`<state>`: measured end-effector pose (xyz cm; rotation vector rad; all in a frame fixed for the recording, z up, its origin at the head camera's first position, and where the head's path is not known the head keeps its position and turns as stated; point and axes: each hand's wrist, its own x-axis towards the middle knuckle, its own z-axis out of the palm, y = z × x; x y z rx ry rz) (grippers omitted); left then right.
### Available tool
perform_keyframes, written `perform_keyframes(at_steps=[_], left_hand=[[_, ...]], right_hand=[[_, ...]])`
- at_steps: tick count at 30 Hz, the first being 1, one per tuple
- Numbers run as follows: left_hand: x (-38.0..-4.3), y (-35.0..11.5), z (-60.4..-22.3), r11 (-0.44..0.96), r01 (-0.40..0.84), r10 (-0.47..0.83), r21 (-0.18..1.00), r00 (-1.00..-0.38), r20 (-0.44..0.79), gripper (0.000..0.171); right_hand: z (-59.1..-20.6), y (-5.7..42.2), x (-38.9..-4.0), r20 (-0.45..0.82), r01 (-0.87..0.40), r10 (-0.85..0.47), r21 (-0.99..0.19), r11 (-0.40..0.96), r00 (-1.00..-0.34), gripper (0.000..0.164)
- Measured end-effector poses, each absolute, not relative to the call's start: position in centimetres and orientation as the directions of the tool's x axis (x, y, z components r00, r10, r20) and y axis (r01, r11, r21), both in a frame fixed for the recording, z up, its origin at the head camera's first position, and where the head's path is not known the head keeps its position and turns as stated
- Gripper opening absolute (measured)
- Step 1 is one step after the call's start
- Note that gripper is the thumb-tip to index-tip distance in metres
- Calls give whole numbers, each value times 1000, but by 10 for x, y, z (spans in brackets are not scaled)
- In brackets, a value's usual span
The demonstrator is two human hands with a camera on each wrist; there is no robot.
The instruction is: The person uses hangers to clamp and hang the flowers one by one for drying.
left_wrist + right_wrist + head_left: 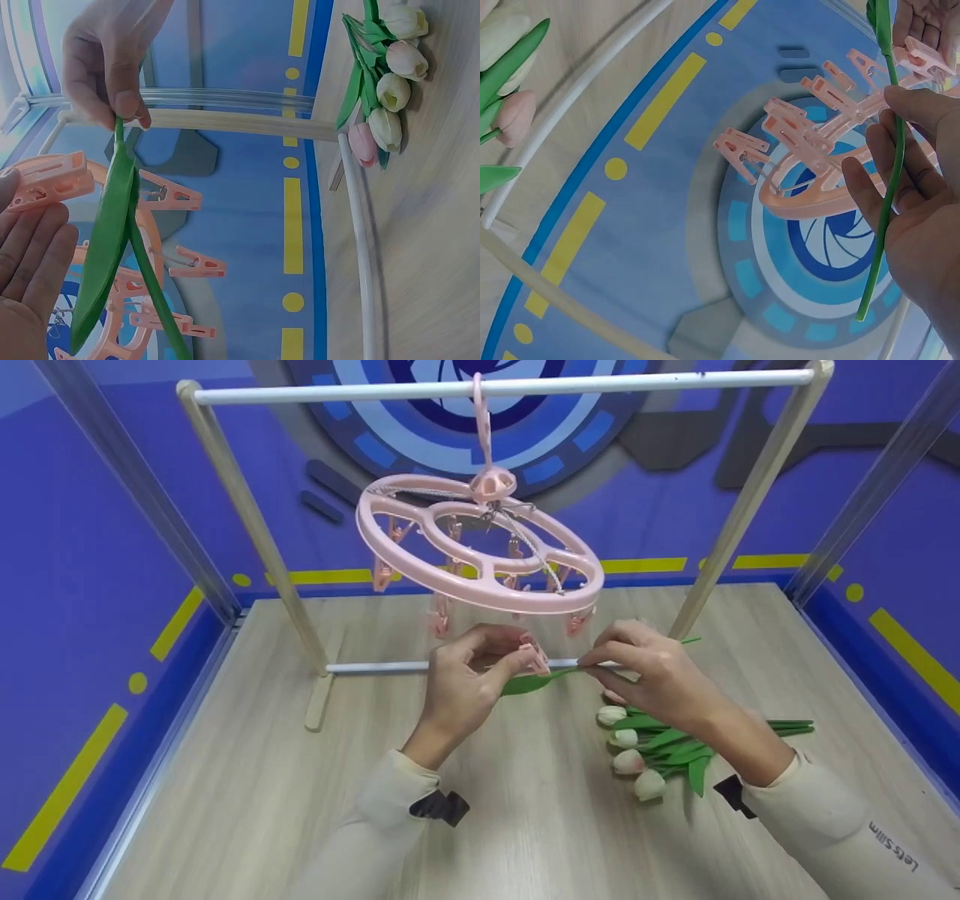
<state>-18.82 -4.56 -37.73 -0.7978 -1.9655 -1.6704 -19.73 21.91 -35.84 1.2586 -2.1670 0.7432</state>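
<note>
My left hand (461, 679) pinches a pink clothespin (535, 654) between thumb and fingers, below the pink round hanger (480, 592). In the left wrist view this clothespin (56, 180) lies beside a long green leaf (105, 240). With thumb and fingertips, my right hand (652, 667) pinches a green flower stem (895, 172), whose bare end points down in the right wrist view. In the head view, the leaf (525, 684) stretches from the right fingertips to behind the left hand. The held flower's head is hidden.
A bunch of artificial tulips (630, 763), white and pale pink, lies on the wooden table (525, 825) at right. The hanger hooks over a white rail (637, 385) on a wooden-legged rack (247, 510). More pink clothespins (176, 193) dangle from it. A lower bar (379, 667) crosses the rack.
</note>
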Motion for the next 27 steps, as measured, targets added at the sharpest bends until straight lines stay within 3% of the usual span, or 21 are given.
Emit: perform_keyframes(at_steps=[12, 27], left_hand=[[-189, -42, -376, 88, 679, 157, 729, -732, 663, 18], [-190, -41, -376, 82, 671, 169, 737, -738, 653, 18]], right_hand=[[-355, 207, -200, 696, -918, -617, -164, 362, -368, 35], [-356, 201, -199, 698, -912, -613, -146, 384, -370, 33]])
